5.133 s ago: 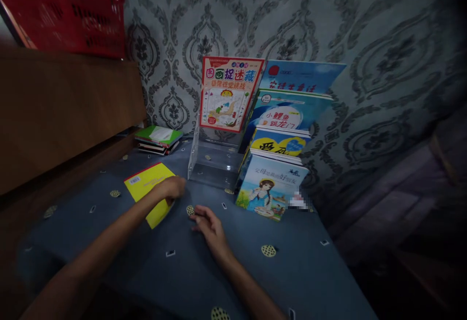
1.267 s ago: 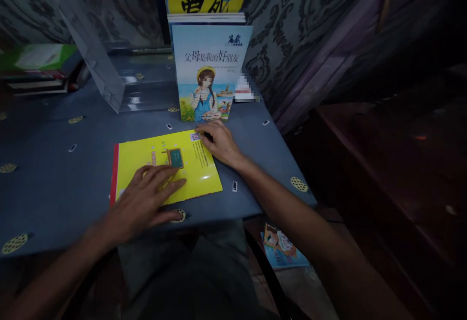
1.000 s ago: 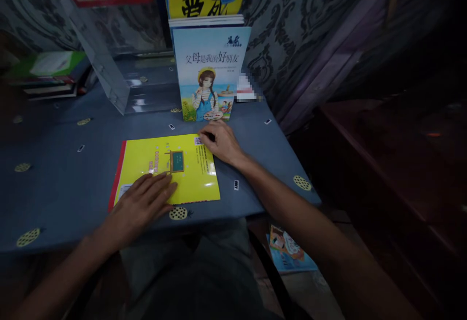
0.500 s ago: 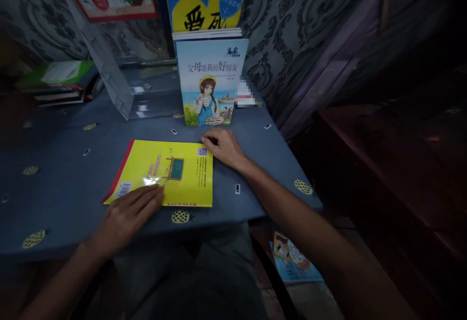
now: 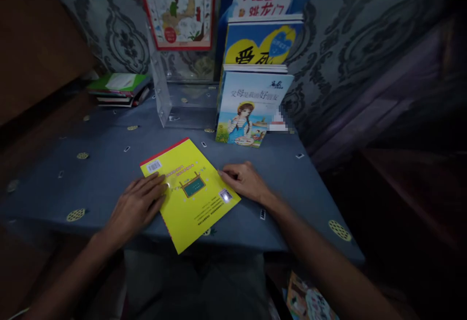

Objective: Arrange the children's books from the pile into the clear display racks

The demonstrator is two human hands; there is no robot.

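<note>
A yellow book (image 5: 189,218) with a red spine strip lies back cover up on the table, turned at an angle, its near corner past the table's front edge. The cover carries a small chalkboard picture, a barcode and a QR code. My left hand (image 5: 140,205) rests on the book's left side, fingers stretched out flat over the cover. At the opposite edge, my right hand (image 5: 244,180) has its fingers curled, with thumb and forefinger pinching the book's border. The undersides of both hands are hidden.
Behind the book, a clear acrylic rack (image 5: 164,98) holds a red-framed book (image 5: 182,13) and tiered picture books, with a light blue one (image 5: 251,86) in front. Several stacked books (image 5: 116,86) sit back left. A picture book (image 5: 310,300) lies below the table (image 5: 102,188) on the right.
The yellow book has been turned clockwise, its red spine swinging from the left to the far side. Both hands moved with it, and the camera view shifted left and up.
</note>
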